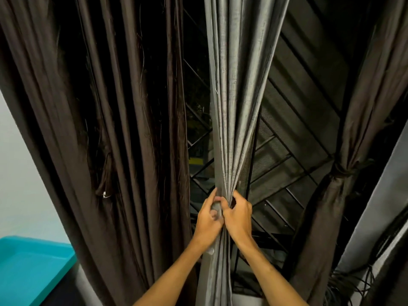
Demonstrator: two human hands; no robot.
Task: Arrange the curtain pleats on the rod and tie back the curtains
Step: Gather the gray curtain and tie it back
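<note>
We see both hands at lower centre, side by side and touching, clamped on the grey curtain [234, 96]. The left hand [208, 219] curls its fingers round the left edge of the bunch. The right hand [237, 215] pinches the folds from the right, thumb uppermost.

The grey curtain hangs in the middle of the window. It fans wide at the top, narrows to a tight bundle at the hands, and falls loosely between the 2 forearms below. We count several long, sharp pleats with a dull sheen; its hemmed left edge runs nearly straight down to the left hand.

On the left, a narrow dark gap separates this edge from the brown curtain [110, 107], which hangs loose in deep folds. On the right, a wider opening exposes the slanted window grille [293, 151]. Beyond it, 1 tied curtain [324, 217] is cinched by a knot [342, 168] near the frame.

A teal tray [28, 268] sits at lower left, against a pale wall [19, 173]. Dark cables [353, 281] hang at lower right.
</note>
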